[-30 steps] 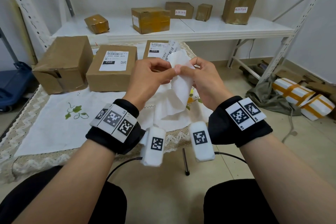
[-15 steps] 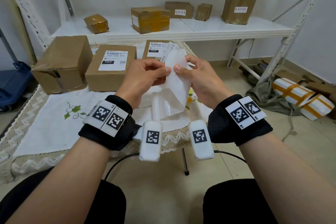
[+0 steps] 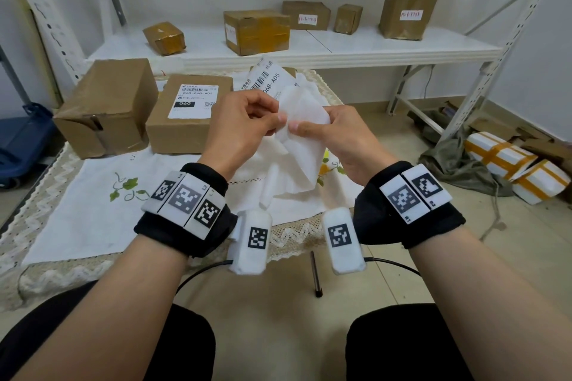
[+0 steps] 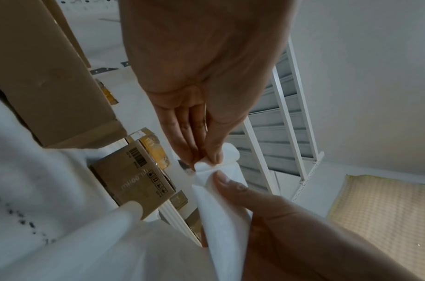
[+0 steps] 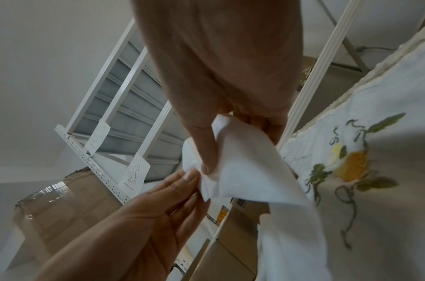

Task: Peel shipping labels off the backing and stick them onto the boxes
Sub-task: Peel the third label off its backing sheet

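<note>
On the shelf [image 3: 309,46], five taped boxes [image 3: 256,31]

Boxes [image 3: 188,114] block the cloth's [image 3: 77,204] far edge.

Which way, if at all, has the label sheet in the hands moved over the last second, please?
Yes, slightly left: the printed top of the label sheet now sits nearer the labelled box on the table.
</note>
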Demonstrator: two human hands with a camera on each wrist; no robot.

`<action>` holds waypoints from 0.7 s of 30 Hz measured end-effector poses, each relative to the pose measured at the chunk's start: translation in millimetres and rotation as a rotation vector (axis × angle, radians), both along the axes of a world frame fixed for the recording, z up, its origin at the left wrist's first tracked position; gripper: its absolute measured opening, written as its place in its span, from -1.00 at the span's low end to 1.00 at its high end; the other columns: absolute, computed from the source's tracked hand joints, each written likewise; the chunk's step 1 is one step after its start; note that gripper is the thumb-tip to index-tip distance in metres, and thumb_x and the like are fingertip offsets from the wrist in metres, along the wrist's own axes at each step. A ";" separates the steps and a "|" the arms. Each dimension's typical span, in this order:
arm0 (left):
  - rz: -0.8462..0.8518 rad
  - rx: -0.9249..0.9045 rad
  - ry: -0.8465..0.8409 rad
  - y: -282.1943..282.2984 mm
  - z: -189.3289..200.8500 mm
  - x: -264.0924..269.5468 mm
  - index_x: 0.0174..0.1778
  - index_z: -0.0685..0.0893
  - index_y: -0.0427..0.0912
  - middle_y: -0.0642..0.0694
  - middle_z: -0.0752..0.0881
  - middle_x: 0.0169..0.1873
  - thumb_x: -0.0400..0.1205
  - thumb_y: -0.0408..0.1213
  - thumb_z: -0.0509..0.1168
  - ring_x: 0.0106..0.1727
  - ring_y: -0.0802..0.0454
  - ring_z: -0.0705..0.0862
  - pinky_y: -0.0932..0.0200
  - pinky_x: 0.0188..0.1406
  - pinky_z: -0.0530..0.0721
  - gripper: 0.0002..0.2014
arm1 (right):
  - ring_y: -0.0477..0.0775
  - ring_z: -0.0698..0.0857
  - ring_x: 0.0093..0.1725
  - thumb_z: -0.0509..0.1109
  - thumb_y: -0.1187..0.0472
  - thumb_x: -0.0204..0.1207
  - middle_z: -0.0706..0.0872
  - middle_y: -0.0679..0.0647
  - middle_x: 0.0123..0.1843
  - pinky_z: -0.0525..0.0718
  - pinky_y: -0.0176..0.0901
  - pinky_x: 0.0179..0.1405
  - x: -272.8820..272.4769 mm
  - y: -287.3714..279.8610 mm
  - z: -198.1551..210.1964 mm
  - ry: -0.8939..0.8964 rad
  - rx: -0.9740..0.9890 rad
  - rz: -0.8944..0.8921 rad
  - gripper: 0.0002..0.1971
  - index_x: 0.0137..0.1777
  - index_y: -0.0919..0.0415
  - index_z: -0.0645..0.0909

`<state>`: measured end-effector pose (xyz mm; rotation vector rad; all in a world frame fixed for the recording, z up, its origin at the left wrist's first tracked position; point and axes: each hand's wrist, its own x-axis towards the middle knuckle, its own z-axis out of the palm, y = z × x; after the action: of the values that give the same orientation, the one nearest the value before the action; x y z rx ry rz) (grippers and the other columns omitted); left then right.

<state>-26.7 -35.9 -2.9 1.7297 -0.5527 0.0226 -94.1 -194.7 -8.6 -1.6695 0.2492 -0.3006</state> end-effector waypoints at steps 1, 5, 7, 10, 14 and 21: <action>0.005 0.015 -0.010 0.6 -0.1 0.7 -0.15 0.77 -0.23 -0.35 0.82 -0.22 0.56 -0.46 0.53 -0.18 -0.24 0.82 -0.15 0.10 0.83 -0.91 | 0.09 0.85 -0.07 0.62 0.32 0.52 0.88 0.28 0.09 0.81 -0.17 -0.09 0.4 0.0 -0.1 0.006 -0.009 -0.002 -0.72 0.17 0.46 0.78; -0.006 0.033 -0.007 2.8 -0.8 3.1 -0.09 0.76 -0.29 -0.34 0.83 -0.17 0.60 -0.46 0.50 -0.12 -0.20 0.85 -0.09 0.08 0.85 -0.95 | 0.11 0.85 -0.04 0.60 0.33 0.54 0.89 0.24 0.08 0.78 -0.22 -0.13 1.7 0.7 0.4 0.036 -0.066 -0.012 -0.75 0.19 0.39 0.79; -0.021 0.035 0.001 3.3 -1.6 3.7 -0.08 0.76 -0.26 -0.33 0.83 -0.14 0.61 -0.46 0.49 -0.08 -0.20 0.86 -0.07 0.09 0.85 -0.94 | 0.11 0.84 -0.05 0.59 0.33 0.55 0.88 0.24 0.08 0.76 -0.23 -0.15 2.1 0.2 -0.4 0.037 -0.074 -0.020 -0.75 0.19 0.39 0.79; -0.047 0.031 0.012 4.2 -1.8 4.1 -0.06 0.78 -0.21 -0.33 0.84 -0.07 0.62 -0.45 0.49 0.00 -0.25 0.85 -0.11 0.16 0.83 -0.93 | 0.09 0.84 -0.09 0.58 0.33 0.55 0.89 0.23 0.06 0.74 -0.23 -0.18 2.0 -1.4 -1.9 0.030 -0.061 -0.031 -0.77 0.18 0.40 0.79; -0.099 0.010 0.029 4.8 0.6 1.2 -0.16 0.81 -0.06 -0.19 0.86 -0.13 0.59 -0.41 0.53 -0.04 -0.15 0.85 -0.10 0.23 0.80 -0.86 | 0.03 0.83 -0.14 0.56 0.32 0.57 0.88 0.20 0.03 0.76 -0.23 -0.14 1.8 -3.2 -3.2 0.012 0.007 -0.049 -0.76 0.17 0.45 0.78; -0.148 -0.012 0.044 5.1 2.0 -2.2 -0.05 0.86 -0.22 -0.03 0.85 -0.21 0.48 -0.25 0.62 -0.19 0.24 0.80 0.30 -0.03 0.75 -0.81 | 0.08 0.86 -0.05 0.56 0.30 0.58 0.88 0.25 0.11 0.84 -0.10 0.00 1.9 -3.5 -3.8 -0.032 0.040 -0.034 -0.74 0.23 0.39 0.77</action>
<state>-28.9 -30.8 -0.9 1.6702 -0.6453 -0.1167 -92.3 -198.2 -12.4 -1.6208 0.2578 -0.3452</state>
